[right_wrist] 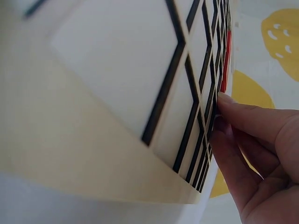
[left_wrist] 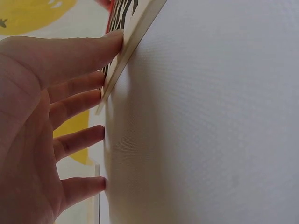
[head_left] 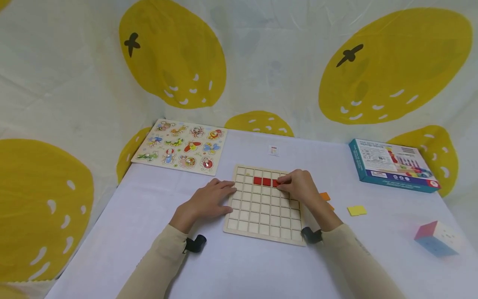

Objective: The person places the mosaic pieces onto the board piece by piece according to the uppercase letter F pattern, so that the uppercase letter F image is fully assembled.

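Starting from the R hand point(head_left: 301, 187), we see it pinching a red tile point(head_left: 275, 183) on the upper R part of the grid board point(head_left: 265, 208), in line w/ two other red tiles point(head_left: 266, 182). The L hand point(head_left: 209, 201) is w/o any grip: its fingers are spread, and its thumb touches the board's L edge. Outward, we note orange pcs point(head_left: 325, 196) R of the board and yellow pcs point(head_left: 357, 210) nr them on the tabletop point(head_left: 239, 274). Farther R are a cube point(head_left: 435, 238) and a box point(head_left: 396, 166); at upper L lies an animal puzzle point(head_left: 180, 146).
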